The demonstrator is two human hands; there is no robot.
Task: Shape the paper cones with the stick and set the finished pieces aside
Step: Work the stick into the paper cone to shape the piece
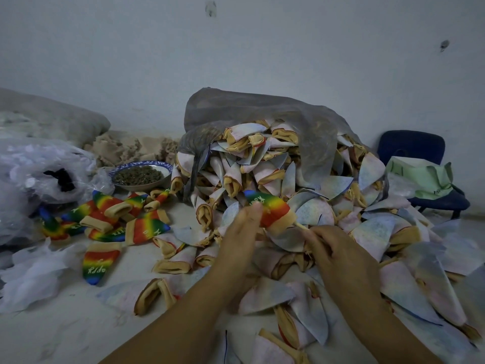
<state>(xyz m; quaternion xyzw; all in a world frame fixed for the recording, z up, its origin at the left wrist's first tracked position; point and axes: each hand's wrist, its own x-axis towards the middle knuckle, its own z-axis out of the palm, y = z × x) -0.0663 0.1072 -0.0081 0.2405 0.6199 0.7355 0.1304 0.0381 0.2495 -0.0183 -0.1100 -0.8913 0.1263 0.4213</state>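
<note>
A rainbow-coloured cone with a tan cuff sits on the end of a thin stick, raised over the pile. My left hand touches the cone's side with straight fingers. My right hand grips the stick's lower end, fingers curled round it. A big heap of pale, inside-out cones spills from a grey plastic bag straight ahead. Several finished rainbow cones lie on the floor to the left.
A blue-rimmed bowl of dark pellets stands left of the heap. Clear plastic bags and white paper scraps lie far left. A dark blue chair holding a green bag stands at the right by the wall.
</note>
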